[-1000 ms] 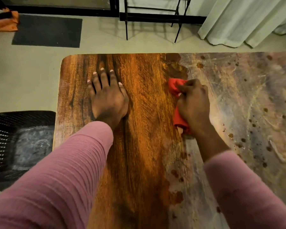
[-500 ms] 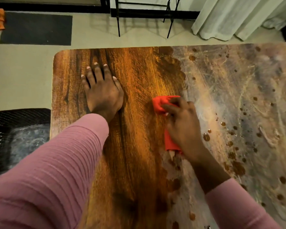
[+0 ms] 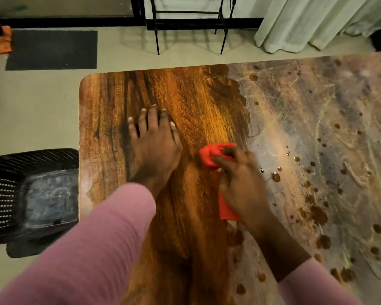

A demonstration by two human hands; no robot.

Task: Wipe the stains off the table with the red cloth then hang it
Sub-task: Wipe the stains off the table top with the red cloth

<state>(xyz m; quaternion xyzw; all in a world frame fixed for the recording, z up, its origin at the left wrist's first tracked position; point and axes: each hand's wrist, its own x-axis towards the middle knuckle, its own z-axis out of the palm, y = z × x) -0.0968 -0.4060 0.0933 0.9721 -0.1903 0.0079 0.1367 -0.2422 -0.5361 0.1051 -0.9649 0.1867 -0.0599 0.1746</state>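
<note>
Right hand (image 3: pixel 242 186): gripping the red cloth (image 3: pixel 213 155), dragging it back toward the near edge.
Left hand (image 3: pixel 156 144): staying flat, fingers straight, on the table (image 3: pixel 101 102).
Stains (image 3: pixel 317 214): many remaining rightward; wiping is continuing.

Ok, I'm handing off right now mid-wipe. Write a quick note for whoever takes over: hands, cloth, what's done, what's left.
Left hand: rests flat on the table, fingers straight, on the clean wood.
Right hand: grips the bunched red cloth and presses it on the table at the edge of the dirty area.
Done: the left part of the top shows clean wood grain.
Left: the right part is filmy, with brown stains scattered over it. Wipe those, then hang the cloth. No hanging place is plain in this view.
</note>
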